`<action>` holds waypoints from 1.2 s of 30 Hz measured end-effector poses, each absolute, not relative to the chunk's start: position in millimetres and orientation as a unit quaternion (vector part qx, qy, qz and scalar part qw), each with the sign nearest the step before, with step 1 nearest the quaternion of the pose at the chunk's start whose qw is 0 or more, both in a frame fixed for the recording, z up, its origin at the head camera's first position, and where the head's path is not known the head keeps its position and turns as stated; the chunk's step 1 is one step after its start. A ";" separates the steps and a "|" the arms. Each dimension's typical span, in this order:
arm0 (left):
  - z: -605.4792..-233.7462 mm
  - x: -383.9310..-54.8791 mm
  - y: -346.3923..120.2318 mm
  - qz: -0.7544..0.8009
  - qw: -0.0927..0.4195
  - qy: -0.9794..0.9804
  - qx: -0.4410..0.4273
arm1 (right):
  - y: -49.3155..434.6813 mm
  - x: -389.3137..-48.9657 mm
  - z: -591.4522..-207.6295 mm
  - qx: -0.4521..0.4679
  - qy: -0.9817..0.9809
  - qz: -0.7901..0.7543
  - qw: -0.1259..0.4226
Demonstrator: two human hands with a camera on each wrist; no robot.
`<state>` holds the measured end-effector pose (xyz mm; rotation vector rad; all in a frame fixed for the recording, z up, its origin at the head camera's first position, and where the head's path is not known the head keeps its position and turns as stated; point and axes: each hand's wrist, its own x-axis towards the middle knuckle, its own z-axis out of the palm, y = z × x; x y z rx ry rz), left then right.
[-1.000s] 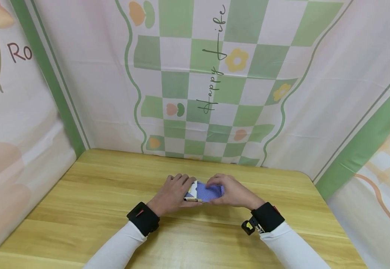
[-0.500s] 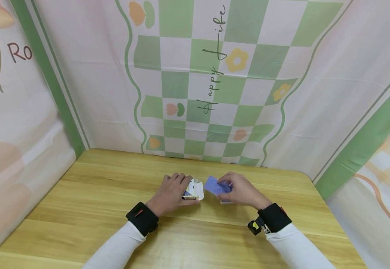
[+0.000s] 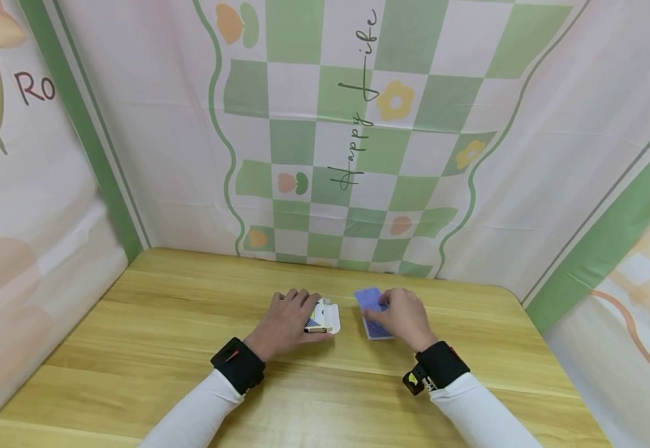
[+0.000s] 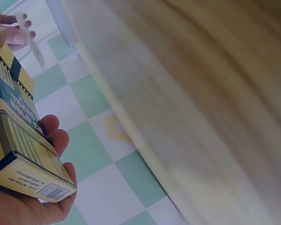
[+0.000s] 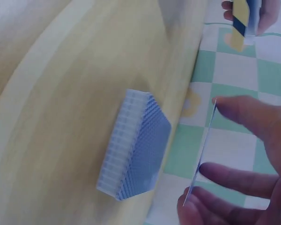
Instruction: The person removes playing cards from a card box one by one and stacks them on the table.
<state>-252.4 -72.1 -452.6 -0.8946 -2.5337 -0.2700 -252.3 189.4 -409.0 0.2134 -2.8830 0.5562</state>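
My left hand (image 3: 287,323) grips a playing card box (image 3: 316,321), its white end flap (image 3: 332,317) folded out toward the right. Yellow and dark blue stripes and a barcode show on the box (image 4: 25,136) in the left wrist view. A deck of blue-backed playing cards (image 5: 140,150) lies stacked on the table. Over it, my right hand (image 3: 405,317) pinches a thin blue-backed card (image 5: 203,150) between thumb and fingers. That card appears edge-on in the right wrist view, apart from the deck; whether it is a single card I cannot tell.
The wooden table (image 3: 190,373) ends at a hanging cloth (image 3: 297,143) with green checks behind it. Similar printed cloths hang at the left and right. Black bands (image 3: 239,364) with cameras circle both wrists.
My right hand has drawn the deck away from the box to the right. The deck now lies on the table, with a thin card held above it. My left hand stays nearly still.
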 end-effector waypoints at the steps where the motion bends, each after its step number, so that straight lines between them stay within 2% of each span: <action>1: -452.2 -252.2 -72.1 -0.097 0.216 -0.917 -0.323 | 189.0 -252.4 -410.3 0.062 -0.975 0.188 0.097; 11: -450.2 -250.6 -72.4 -0.097 0.202 -0.921 -0.319 | 186.8 -254.1 -419.6 0.010 -0.981 0.180 0.066; 36: -451.2 -250.7 -73.2 -0.104 0.209 -0.918 -0.321 | 186.9 -255.5 -427.6 -0.004 -0.983 0.179 0.034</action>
